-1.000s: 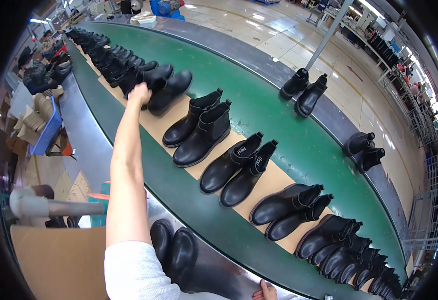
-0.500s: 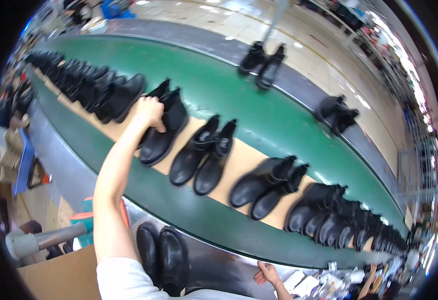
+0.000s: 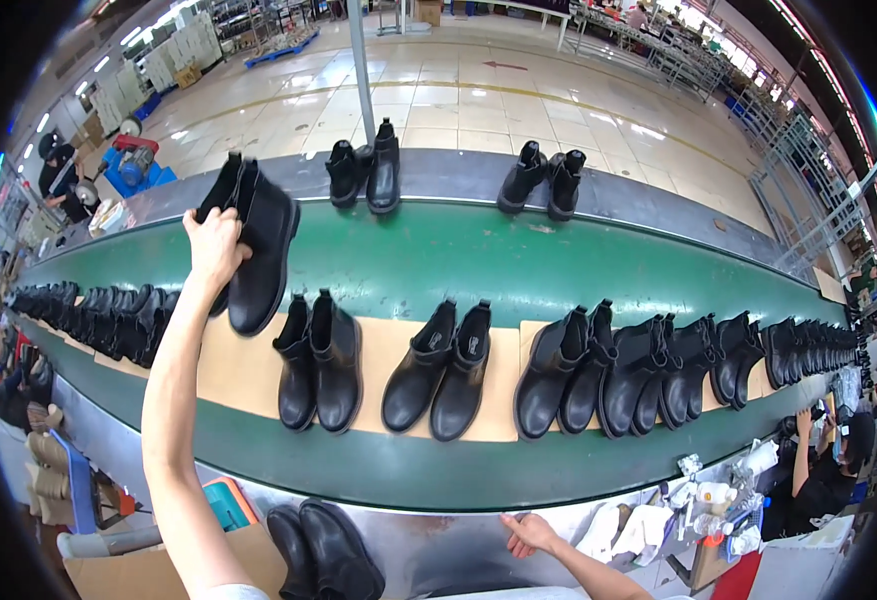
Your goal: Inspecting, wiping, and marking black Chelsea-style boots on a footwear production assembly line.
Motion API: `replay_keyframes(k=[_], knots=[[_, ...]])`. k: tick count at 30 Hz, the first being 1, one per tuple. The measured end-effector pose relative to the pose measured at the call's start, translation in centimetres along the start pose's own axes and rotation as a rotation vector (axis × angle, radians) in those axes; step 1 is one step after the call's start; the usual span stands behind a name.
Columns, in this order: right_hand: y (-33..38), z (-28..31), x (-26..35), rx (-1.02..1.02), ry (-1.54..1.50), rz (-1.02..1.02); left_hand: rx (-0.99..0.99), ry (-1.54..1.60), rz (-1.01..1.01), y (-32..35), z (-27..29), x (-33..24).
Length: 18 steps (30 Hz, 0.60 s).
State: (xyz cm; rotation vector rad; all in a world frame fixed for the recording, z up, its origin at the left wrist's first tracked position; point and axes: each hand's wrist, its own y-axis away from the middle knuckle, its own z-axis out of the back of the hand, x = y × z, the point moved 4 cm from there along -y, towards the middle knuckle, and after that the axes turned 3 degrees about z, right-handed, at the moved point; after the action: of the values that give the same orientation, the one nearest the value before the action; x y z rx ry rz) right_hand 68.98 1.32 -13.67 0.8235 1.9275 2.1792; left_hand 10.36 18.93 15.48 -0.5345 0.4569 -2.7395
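A pair of black ankle boots (image 3: 261, 255) hangs from my left hand (image 3: 216, 243), whose fingers are closed round the shafts. The held boots are lifted at the left over the green conveyor belt (image 3: 478, 240), toes pointing down. My right hand (image 3: 528, 534) holds nothing; its fingers are loosely bent with the thumb apart, over the metal ledge (image 3: 438, 550) at the near edge. On a cardboard strip (image 3: 503, 370) along the belt stand several like pairs, the nearest to the held one being a black pair (image 3: 336, 365). Another black pair (image 3: 333, 550) lies on the near ledge.
Two boot pairs stand on the grey far ledge (image 3: 448, 175), beside a metal post (image 3: 360, 70). Bottles and white papers (image 3: 643, 530) clutter the near right, close to a co-worker (image 3: 838, 470). A cardboard box (image 3: 118, 575) sits near my left arm.
My left hand has raised the pair of boots off the cardboard strip toward the far side. My view has turned and levelled. My right hand stays near the ledge.
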Motion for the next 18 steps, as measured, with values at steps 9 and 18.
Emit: replay_keyframes(k=[9,18], knots=[[0.7,-0.9,0.1,0.088,-0.031,0.008,-0.095,0.424,0.044,-16.8,-3.5,-17.8],[1.7,-0.6,0.8,-0.046,-0.024,0.041,-0.027,0.342,-0.042,-22.0,-17.7,-33.2]])
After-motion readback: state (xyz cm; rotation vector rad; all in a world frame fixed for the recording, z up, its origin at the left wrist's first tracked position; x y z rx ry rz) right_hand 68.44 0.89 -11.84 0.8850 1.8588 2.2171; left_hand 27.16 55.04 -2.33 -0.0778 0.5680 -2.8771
